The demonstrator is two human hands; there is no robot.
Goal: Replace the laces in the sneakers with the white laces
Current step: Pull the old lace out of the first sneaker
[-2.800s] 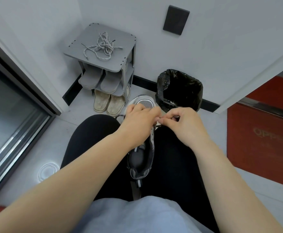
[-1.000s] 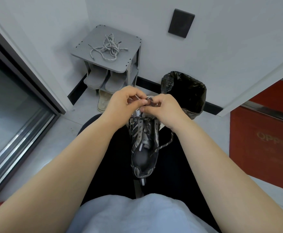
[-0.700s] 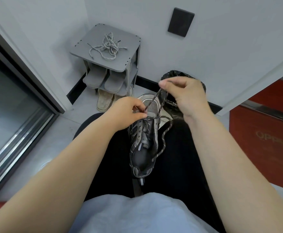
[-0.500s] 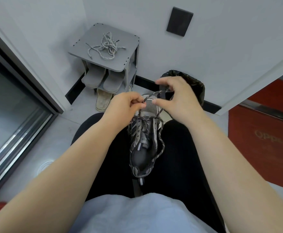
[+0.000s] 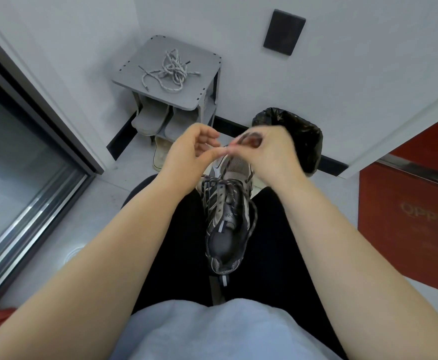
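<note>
the sneaker (image 5: 225, 216) lies on the lap, and the white laces (image 5: 170, 70) sit on the shoe rack (image 5: 199, 84). the right hand (image 5: 267, 152), blurred, pinches the dark lace (image 5: 253, 216). the left hand (image 5: 192, 154) curls beside it, its grip unclear. best to pull one crossing at a time while steadying the shoe.

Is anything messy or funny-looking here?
Yes. The white laces lie in a tangled heap on the grey stand, not laid straight. On the sneaker, the dark lace is half undone, and one loop hangs loose down its side.
</note>
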